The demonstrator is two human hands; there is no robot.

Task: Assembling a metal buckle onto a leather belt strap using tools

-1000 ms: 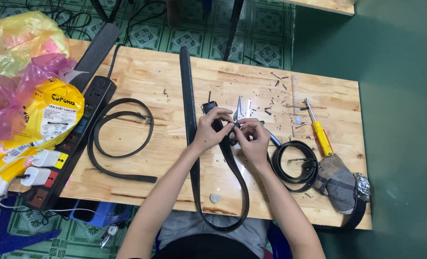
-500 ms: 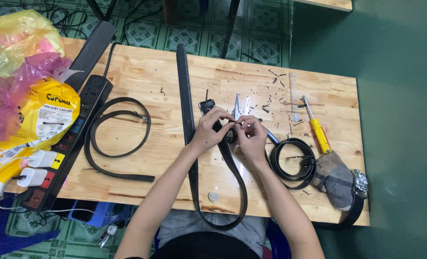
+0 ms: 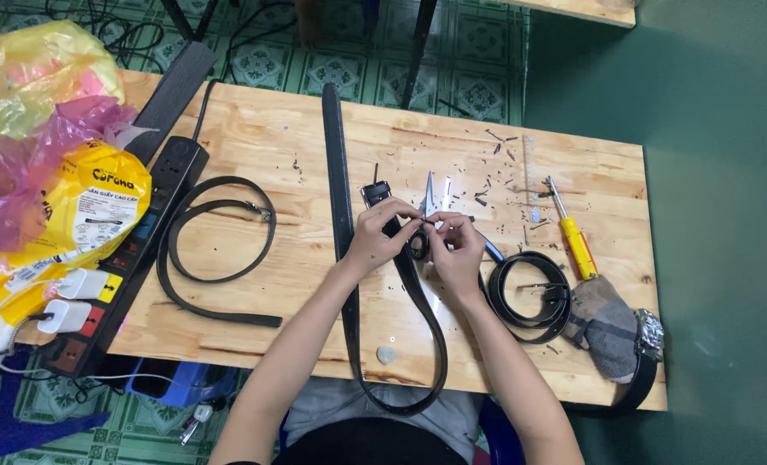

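Observation:
A long black belt (image 3: 339, 172) runs down the wooden table (image 3: 254, 129) and loops back over its near edge up to my hands. My left hand (image 3: 377, 234) pinches the belt's end near its dark buckle (image 3: 375, 193). My right hand (image 3: 454, 250) presses against the same end from the right, fingers closed on it. Just behind my fingers, a pair of scissors (image 3: 435, 191) lies with its blades apart.
A second black belt (image 3: 216, 258) lies looped at left, a coiled one (image 3: 528, 288) at right. A yellow-handled screwdriver (image 3: 573, 237), a grey cloth (image 3: 606, 323), a wristwatch (image 3: 649, 336), a black power strip (image 3: 134, 250) with chargers, plastic bags (image 3: 48, 129) and a small pebble (image 3: 387, 354) surround them.
Both hands stay on the belt end with only small finger shifts. Nothing else on the table has moved.

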